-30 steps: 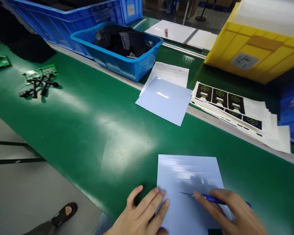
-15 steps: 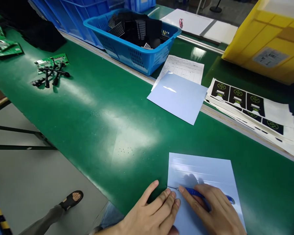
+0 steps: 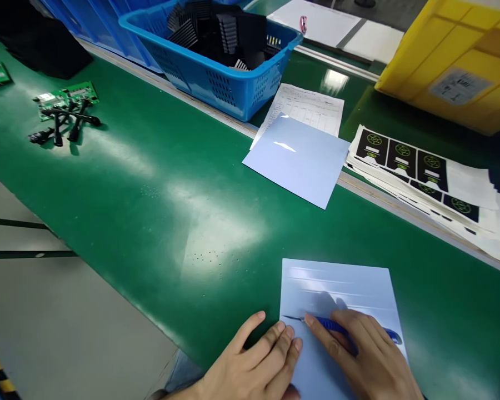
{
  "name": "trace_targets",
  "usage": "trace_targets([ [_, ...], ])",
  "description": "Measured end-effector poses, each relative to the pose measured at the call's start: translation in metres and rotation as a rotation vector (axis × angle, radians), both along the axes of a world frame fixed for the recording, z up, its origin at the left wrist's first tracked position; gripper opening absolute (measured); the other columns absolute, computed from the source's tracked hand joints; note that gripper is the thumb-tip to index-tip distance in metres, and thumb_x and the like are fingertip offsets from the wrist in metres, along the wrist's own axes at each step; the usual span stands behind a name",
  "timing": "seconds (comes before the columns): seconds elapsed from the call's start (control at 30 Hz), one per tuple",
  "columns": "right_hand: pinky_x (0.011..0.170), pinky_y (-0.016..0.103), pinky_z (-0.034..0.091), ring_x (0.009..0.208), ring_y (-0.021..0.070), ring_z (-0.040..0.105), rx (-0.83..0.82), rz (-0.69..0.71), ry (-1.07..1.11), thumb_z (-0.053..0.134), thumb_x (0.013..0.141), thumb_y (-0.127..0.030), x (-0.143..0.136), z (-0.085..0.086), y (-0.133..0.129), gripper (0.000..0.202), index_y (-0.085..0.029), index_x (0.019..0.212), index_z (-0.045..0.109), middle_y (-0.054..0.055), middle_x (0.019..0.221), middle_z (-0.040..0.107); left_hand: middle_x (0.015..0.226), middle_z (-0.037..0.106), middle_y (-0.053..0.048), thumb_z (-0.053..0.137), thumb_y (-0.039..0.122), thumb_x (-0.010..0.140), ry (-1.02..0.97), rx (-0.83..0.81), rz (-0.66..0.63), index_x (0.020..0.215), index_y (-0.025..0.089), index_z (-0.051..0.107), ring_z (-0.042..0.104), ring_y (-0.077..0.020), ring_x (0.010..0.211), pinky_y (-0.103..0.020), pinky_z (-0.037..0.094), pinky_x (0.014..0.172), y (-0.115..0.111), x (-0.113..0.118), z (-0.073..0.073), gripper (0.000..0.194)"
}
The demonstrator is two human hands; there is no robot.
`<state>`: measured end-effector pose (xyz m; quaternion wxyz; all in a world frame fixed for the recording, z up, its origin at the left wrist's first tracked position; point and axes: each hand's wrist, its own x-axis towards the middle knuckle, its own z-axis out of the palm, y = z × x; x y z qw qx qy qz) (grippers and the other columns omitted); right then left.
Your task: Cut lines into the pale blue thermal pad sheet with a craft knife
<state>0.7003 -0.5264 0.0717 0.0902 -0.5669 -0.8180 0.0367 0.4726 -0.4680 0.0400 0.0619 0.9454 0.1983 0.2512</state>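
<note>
A light blue sheet [image 3: 337,283] lies on the green table near its front edge, with a few raised streaks across its upper part. My right hand [image 3: 362,350] is wrapped round a blue knife [image 3: 329,324], its thin blade pointing left over the sheet's left edge. My left hand [image 3: 260,358] lies at the sheet's left edge with its fingertips just below the blade, thumb spread away and the other fingers side by side; it holds nothing. The lower part of the sheet is partly hidden by both hands.
Farther back, another light blue sheet [image 3: 300,158] overlaps a printed paper [image 3: 312,108]. A blue basket [image 3: 233,83] of black parts, a yellow bin [image 3: 450,61], printed label sheets [image 3: 412,164] and circuit boards with black cables [image 3: 66,111] stand or lie around.
The view has shifted slightly, and the foot on the floor at the lower left is out of view. Both hands and the knife keep nearly the same place on the sheet.
</note>
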Motion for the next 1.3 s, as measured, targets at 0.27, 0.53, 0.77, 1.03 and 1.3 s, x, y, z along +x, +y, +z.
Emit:
trace_targets([
  [0.27, 0.082, 0.031, 0.044, 0.101, 0.0205, 0.052, 0.029, -0.027, 0.055, 0.034, 0.099, -0.012, 0.026, -0.001, -0.005, 0.045, -0.027, 0.138, 0.05, 0.011, 0.106, 0.053, 0.104, 0.073, -0.004, 0.054, 0.038, 0.095, -0.021, -0.033, 0.014, 0.11, 0.014, 0.069, 0.059, -0.0163, 0.108, -0.046, 0.013, 0.122, -0.002, -0.001, -0.001, 0.032],
  [0.53, 0.08, 0.032, 0.044, 0.099, 0.0207, 0.051, -0.005, -0.076, 0.009, 0.035, 0.098, -0.007, 0.047, 0.005, -0.016, 0.048, -0.028, 0.138, 0.049, 0.011, 0.107, 0.053, 0.103, 0.074, -0.004, 0.055, 0.036, 0.095, -0.053, -0.086, 0.029, 0.11, 0.013, 0.069, 0.062, -0.0154, 0.105, -0.043, 0.017, 0.122, 0.001, 0.002, 0.0, 0.031],
  [0.77, 0.078, 0.033, 0.045, 0.098, 0.0212, 0.052, -0.003, -0.116, -0.035, 0.042, 0.096, -0.004, 0.063, 0.009, -0.024, 0.052, -0.028, 0.142, 0.044, 0.011, 0.106, 0.053, 0.1, 0.074, -0.004, 0.055, 0.035, 0.095, -0.107, -0.107, 0.047, 0.107, 0.013, 0.07, 0.065, -0.0148, 0.1, -0.04, 0.02, 0.121, 0.001, 0.004, -0.001, 0.029],
  [1.03, 0.073, 0.034, 0.044, 0.095, 0.0216, 0.053, 0.052, -0.093, -0.068, 0.047, 0.092, 0.0, 0.082, 0.011, -0.027, 0.05, -0.023, 0.136, 0.052, 0.012, 0.103, 0.052, 0.101, 0.075, -0.002, 0.055, 0.036, 0.096, -0.083, -0.185, 0.084, 0.109, 0.016, 0.07, 0.067, -0.0139, 0.098, -0.037, 0.023, 0.12, -0.002, 0.004, 0.006, 0.028],
  [1.3, 0.075, 0.035, 0.042, 0.094, 0.0199, 0.052, 0.039, -0.144, -0.091, 0.045, 0.09, 0.005, 0.113, 0.01, -0.041, 0.058, -0.027, 0.137, 0.05, 0.01, 0.103, 0.052, 0.101, 0.075, -0.001, 0.054, 0.039, 0.096, -0.115, -0.158, 0.079, 0.107, 0.019, 0.071, 0.069, -0.0138, 0.094, -0.037, 0.024, 0.119, 0.0, 0.002, 0.002, 0.028],
])
